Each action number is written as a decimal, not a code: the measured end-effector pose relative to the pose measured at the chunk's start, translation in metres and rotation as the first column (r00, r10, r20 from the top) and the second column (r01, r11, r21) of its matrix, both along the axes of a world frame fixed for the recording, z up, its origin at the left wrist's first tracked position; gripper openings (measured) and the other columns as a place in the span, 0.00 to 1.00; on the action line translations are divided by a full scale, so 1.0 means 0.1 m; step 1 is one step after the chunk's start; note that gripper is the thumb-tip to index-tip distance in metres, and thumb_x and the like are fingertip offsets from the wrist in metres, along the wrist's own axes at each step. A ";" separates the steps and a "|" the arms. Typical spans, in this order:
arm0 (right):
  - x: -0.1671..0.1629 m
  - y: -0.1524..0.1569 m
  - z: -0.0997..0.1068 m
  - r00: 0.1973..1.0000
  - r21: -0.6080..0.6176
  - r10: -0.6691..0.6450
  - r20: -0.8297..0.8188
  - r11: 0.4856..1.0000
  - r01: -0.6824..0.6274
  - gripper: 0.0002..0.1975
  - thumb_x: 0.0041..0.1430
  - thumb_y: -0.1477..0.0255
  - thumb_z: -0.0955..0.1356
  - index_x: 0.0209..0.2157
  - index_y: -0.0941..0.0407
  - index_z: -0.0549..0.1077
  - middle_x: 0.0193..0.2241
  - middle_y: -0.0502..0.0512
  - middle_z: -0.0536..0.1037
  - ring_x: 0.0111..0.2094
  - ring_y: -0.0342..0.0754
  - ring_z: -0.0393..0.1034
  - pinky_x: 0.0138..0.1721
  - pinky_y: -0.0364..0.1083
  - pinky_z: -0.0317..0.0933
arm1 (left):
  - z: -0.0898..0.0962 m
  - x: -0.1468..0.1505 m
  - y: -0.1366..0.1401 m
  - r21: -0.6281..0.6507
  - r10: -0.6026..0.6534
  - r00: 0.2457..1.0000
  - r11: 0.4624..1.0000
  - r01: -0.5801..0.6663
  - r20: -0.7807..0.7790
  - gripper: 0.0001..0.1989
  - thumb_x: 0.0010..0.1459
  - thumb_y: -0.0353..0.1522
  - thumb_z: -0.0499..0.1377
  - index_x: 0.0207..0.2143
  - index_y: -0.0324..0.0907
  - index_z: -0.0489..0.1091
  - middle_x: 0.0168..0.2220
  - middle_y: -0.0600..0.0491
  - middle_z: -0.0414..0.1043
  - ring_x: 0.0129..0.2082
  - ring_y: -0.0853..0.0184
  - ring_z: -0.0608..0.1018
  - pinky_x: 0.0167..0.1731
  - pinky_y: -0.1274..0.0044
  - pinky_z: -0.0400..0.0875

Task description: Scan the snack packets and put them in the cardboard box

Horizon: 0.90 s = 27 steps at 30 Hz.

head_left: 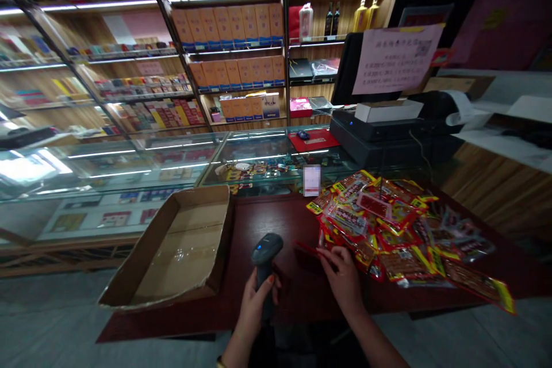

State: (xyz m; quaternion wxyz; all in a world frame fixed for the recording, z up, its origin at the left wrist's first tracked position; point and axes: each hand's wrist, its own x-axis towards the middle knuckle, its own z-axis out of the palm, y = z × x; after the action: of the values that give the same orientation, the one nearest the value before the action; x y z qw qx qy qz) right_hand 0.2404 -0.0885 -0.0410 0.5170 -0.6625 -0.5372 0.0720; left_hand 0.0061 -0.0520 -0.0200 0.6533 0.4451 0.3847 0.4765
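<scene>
My left hand is wrapped round the handle of a dark barcode scanner, which stands upright with a small blue light on its head. Pinched between the fingers of my right hand is a dark red snack packet, held just above the dark red table. Its far side faces away, so the print is hidden. Right beside that hand spreads a loose heap of red and yellow snack packets, many with clear windows. The scanner and the held packet are apart.
To the left lies an open, shallow cardboard box. Behind the table runs a glass display counter with a red mouse pad. A monitor with a paper notice stands back right. Shelves of boxes line the wall.
</scene>
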 end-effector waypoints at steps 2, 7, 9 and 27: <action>-0.07 -0.07 0.07 0.994 -0.001 0.062 0.088 0.998 -0.062 0.13 0.65 0.68 0.65 0.45 0.48 0.80 0.36 0.55 0.72 0.38 0.49 0.73 0.41 0.46 0.70 | 0.01 0.00 -0.01 -0.013 0.026 0.999 1.000 -0.026 0.028 0.20 0.55 0.43 0.67 0.43 0.39 0.71 0.26 0.55 0.75 0.17 0.74 0.70 0.19 0.82 0.63; -0.18 -0.18 0.23 0.937 -0.189 0.307 0.168 0.943 -0.275 0.19 0.60 0.74 0.66 0.52 0.48 0.76 0.44 0.56 0.74 0.46 0.51 0.72 0.49 0.48 0.69 | 0.05 0.00 -0.02 -0.036 0.067 0.996 0.997 -0.065 0.065 0.22 0.54 0.44 0.67 0.45 0.39 0.69 0.25 0.57 0.73 0.17 0.74 0.70 0.18 0.82 0.64; -0.17 -0.15 0.23 0.957 -0.214 0.272 0.101 0.945 -0.246 0.19 0.62 0.72 0.64 0.53 0.50 0.75 0.47 0.57 0.74 0.47 0.51 0.73 0.49 0.47 0.70 | 0.06 0.01 -0.02 -0.039 0.063 0.995 0.997 -0.060 0.071 0.21 0.54 0.43 0.67 0.44 0.39 0.69 0.24 0.57 0.73 0.17 0.74 0.70 0.18 0.82 0.64; -0.21 0.11 0.10 0.931 -0.366 0.220 0.290 0.925 -0.105 0.25 0.59 0.64 0.68 0.58 0.51 0.67 0.51 0.59 0.74 0.49 0.55 0.73 0.44 0.50 0.69 | 0.09 0.06 0.03 -0.030 0.014 0.994 0.999 -0.011 0.107 0.19 0.54 0.42 0.67 0.41 0.39 0.69 0.24 0.56 0.75 0.15 0.73 0.71 0.16 0.82 0.63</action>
State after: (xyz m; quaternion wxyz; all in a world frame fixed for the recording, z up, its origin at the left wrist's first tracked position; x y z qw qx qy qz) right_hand 0.2193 -0.0776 -0.0307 0.2891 -0.6978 -0.6480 0.0977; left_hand 0.0120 -0.0490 -0.0107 0.6765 0.4068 0.3589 0.4981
